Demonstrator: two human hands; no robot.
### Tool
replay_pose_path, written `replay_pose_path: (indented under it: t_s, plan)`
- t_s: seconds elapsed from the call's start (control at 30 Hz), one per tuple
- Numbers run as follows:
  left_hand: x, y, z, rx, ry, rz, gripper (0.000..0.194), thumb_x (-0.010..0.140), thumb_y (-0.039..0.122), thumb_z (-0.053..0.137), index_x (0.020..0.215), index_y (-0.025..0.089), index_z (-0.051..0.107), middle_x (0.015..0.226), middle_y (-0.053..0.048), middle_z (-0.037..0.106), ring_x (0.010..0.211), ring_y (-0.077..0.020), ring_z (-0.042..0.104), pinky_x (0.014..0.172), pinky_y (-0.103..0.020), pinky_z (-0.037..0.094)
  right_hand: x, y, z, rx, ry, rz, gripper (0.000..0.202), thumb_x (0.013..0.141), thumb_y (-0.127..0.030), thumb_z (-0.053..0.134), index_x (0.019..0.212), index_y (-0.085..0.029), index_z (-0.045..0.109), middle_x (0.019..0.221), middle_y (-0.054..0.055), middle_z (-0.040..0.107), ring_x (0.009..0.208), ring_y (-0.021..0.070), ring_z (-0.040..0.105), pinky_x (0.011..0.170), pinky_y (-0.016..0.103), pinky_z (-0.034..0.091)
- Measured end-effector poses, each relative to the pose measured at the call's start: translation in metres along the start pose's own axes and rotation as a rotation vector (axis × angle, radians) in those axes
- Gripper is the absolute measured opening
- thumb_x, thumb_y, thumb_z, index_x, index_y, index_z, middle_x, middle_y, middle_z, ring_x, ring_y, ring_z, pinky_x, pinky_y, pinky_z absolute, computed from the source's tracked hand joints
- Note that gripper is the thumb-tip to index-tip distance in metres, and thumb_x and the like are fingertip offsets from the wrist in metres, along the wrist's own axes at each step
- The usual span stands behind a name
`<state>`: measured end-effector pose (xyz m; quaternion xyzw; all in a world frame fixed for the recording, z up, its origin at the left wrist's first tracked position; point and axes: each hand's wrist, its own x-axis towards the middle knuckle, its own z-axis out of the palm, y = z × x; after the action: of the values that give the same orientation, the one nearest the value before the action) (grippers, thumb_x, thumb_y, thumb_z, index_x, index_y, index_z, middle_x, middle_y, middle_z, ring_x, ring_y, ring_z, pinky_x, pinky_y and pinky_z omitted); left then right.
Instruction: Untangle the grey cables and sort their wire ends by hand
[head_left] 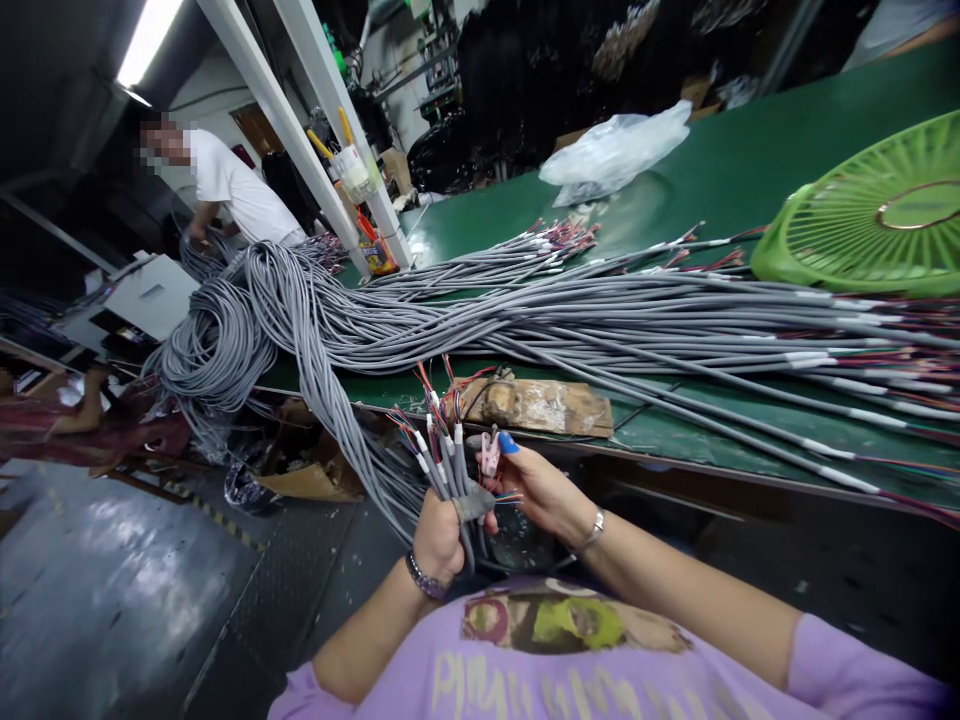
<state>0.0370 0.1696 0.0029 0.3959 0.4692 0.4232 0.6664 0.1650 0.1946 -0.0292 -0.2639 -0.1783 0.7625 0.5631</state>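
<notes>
Near the bench's front edge, my left hand (pixel 439 535) is closed around a bunch of grey cables (pixel 442 465). Their ends point up, with white bands and thin coloured wires fanning out. A grey wrap covers part of the left fingers. Just to the right, my right hand (pixel 544 495) pinches a small pink clip-like tool (pixel 490 453) beside the cable ends; its exact kind is unclear. Something blue covers the right thumb tip (pixel 508 443). A few bared coloured wires (pixel 510 497) stick out between the hands.
Long grey cables (pixel 465 320) lie across the green bench (pixel 750 160), with coils (pixel 217 340) at the left. A worn wooden block (pixel 547 405) sits at the front edge. Further off are a green fan (pixel 870 210), a plastic bag (pixel 615 155) and a person in white (pixel 232 185).
</notes>
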Motion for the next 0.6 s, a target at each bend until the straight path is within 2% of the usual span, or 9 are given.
replay_pose_path:
  t_s: [0.2, 0.43, 0.5, 0.6]
  plan:
    - [0.001, -0.005, 0.001, 0.010, 0.014, -0.008, 0.024, 0.057, 0.031, 0.073, 0.054, 0.012, 0.060, 0.040, 0.000, 0.053, 0.042, -0.0131, 0.054, 0.051, -0.027, 0.046, 0.000, 0.002, 0.000, 0.037, -0.005, 0.004, 0.030, 0.071, -0.044, 0.072, 0.080, -0.017, 0.064, 0.070, 0.003, 0.064, 0.063, 0.0142, 0.057, 0.059, 0.027, 0.045]
    - [-0.010, -0.005, -0.004, 0.032, 0.012, 0.028, 0.023, 0.060, 0.030, 0.072, 0.053, 0.013, 0.059, 0.041, 0.000, 0.054, 0.044, -0.0136, 0.055, 0.051, -0.026, 0.046, -0.004, -0.002, -0.002, 0.047, -0.040, 0.102, 0.037, 0.079, -0.054, 0.058, 0.087, -0.018, 0.065, 0.076, 0.004, 0.065, 0.062, 0.0115, 0.056, 0.057, 0.023, 0.046]
    - [-0.013, -0.005, -0.006, 0.032, 0.014, 0.025, 0.023, 0.061, 0.030, 0.071, 0.052, 0.013, 0.059, 0.041, -0.001, 0.054, 0.045, -0.0140, 0.056, 0.050, -0.026, 0.045, -0.005, -0.003, -0.003, 0.035, -0.045, 0.106, 0.032, 0.079, -0.049, 0.060, 0.086, -0.019, 0.065, 0.078, 0.004, 0.065, 0.064, 0.0121, 0.056, 0.058, 0.024, 0.047]
    - [-0.015, -0.004, -0.007, 0.002, 0.048, 0.038, 0.022, 0.061, 0.030, 0.070, 0.052, 0.013, 0.059, 0.042, -0.002, 0.055, 0.046, -0.0145, 0.056, 0.050, -0.026, 0.045, -0.006, -0.003, -0.004, 0.007, -0.021, 0.037, 0.023, 0.077, -0.040, 0.066, 0.081, -0.018, 0.065, 0.074, 0.003, 0.064, 0.063, 0.0120, 0.055, 0.061, 0.025, 0.047]
